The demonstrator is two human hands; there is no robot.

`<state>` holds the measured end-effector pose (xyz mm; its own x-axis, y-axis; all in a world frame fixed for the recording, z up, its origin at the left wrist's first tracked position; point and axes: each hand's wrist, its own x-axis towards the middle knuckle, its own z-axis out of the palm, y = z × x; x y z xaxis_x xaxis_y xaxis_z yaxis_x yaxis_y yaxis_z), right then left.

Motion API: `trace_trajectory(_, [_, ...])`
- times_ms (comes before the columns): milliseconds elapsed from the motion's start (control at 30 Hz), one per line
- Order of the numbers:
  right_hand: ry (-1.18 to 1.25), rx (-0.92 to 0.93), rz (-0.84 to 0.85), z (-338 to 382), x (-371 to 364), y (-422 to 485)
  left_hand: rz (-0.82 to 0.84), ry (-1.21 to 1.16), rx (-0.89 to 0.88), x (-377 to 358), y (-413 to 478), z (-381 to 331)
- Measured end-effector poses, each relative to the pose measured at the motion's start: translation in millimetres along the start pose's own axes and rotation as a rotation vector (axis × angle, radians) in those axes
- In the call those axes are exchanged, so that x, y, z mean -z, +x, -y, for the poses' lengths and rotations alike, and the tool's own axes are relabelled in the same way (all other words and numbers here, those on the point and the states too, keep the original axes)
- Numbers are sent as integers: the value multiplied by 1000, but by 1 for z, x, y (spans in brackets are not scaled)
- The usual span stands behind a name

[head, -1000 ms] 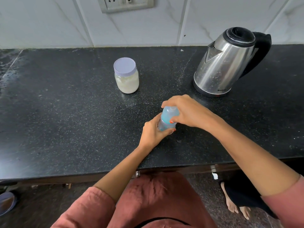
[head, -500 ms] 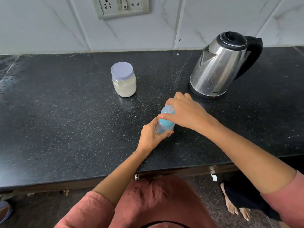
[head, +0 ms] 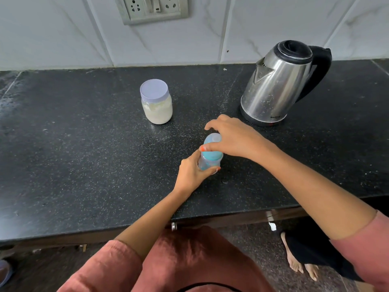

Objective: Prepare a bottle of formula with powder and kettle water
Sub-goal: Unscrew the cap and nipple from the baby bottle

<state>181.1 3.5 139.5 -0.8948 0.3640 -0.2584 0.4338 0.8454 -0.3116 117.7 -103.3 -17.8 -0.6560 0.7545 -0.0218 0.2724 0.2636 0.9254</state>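
Black stone counter (head: 84, 165) is bearing a baby bottle (head: 208, 162) that the left hand (head: 190, 174) is gripping while the right hand (head: 233, 140) is pinching its cap (head: 212, 139).

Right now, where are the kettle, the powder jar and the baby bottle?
kettle (head: 271, 87), head view, on its shiny steel side.
powder jar (head: 157, 111), head view, on its glass belly.
baby bottle (head: 211, 155), head view, on its blue collar.
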Motion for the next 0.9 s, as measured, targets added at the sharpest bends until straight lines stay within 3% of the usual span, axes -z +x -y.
trace_trajectory(133, [-50, -92, 9, 4, -2, -1, 5, -5, -10, 0, 0, -1])
trace_trajectory(367, [-41, 68, 180, 11, 4, -1, 8, 7, 1, 0, 1, 1])
trace_trajectory(633, [-174, -109, -7, 8, -4, -2, -10, -1, 6, -1, -1, 0])
trace_trajectory(900, [17, 91, 174, 6, -1, -3, -5, -16, 4, 0, 0, -1])
